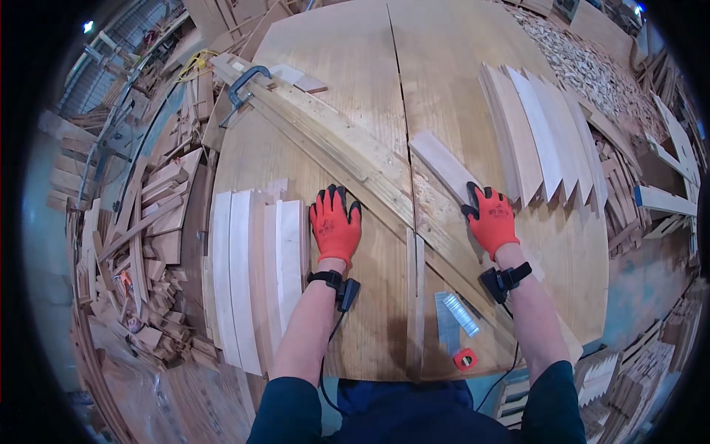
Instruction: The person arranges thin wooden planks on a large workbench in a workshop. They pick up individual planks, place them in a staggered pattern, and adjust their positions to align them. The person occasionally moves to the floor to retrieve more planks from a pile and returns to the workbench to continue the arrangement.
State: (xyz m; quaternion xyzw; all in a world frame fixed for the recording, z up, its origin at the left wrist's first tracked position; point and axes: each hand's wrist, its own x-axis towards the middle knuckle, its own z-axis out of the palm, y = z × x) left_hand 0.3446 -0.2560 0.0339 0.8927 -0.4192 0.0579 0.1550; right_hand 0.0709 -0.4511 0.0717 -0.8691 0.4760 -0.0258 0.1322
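Note:
My left hand, in a red glove with black fingertips, rests on the wooden tabletop. Its fingers are stretched out and a little apart, with nothing in them, just right of a row of pale boards. My right hand, gloved alike, is at the near end of a short pale board; its thumb and fingers close around that end. The board lies slanted against a long wooden plank that crosses the table diagonally. A blue C-clamp grips the plank's far left end.
Boards with pointed ends lie in a row at the right. Metal staple strips and a red tape measure are near the table's front edge. Offcuts heap up on the left. Cables run from bands on both my wrists.

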